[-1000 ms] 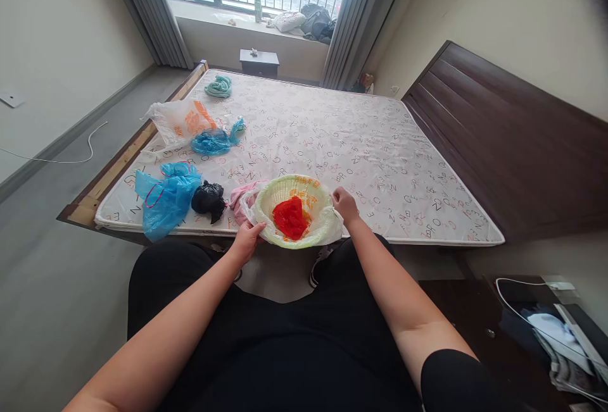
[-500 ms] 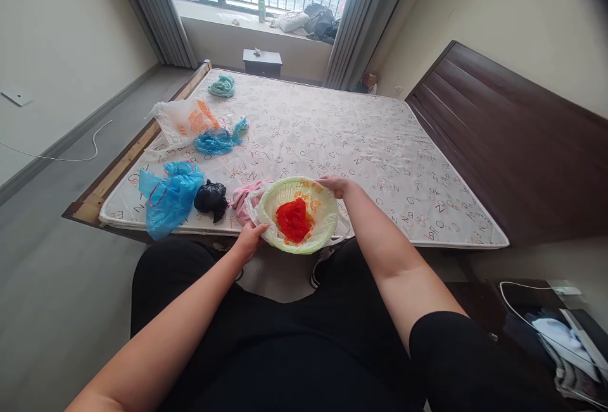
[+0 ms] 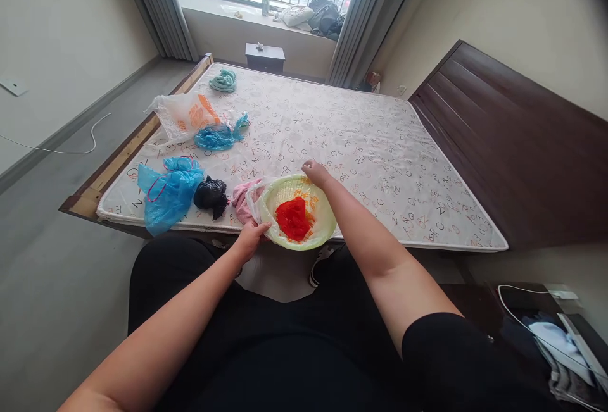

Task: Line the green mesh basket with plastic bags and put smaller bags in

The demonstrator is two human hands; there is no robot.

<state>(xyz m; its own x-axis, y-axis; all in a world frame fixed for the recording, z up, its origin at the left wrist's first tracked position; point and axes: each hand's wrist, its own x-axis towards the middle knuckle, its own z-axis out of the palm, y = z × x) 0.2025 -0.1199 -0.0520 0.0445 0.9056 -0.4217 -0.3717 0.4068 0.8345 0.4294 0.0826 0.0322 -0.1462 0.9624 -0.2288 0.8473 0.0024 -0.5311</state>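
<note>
A pale green wastebasket point(image 3: 327, 228) tilts toward me at the mattress edge, lined with a thin plastic bag point(image 3: 280, 194) that has orange print. Inside lies a bright red crumpled bundle point(image 3: 293, 219); its kind I cannot make out. My left hand point(image 3: 249, 240) is closed on the basket's near left rim, thumb on top. Just beyond the far rim, over the mattress, is my right hand point(image 3: 315, 171), its fingers curled together; whether they pinch anything is hidden. A pink cloth point(image 3: 244, 200) touches the basket's left side, beside a knotted black plastic bag point(image 3: 211, 195).
Blue plastic bags point(image 3: 173, 190) and a white bag with orange print point(image 3: 183, 114) lie on the left of the letter-printed mattress point(image 3: 380, 146). A green coiled cloth point(image 3: 223, 80) sits at the far left corner. The dark headboard point(image 3: 513, 140) rises on the right.
My right hand has left the basket's right rim and moved left and away from me, past the far rim. The left hand keeps its hold; the basket has barely shifted.
</note>
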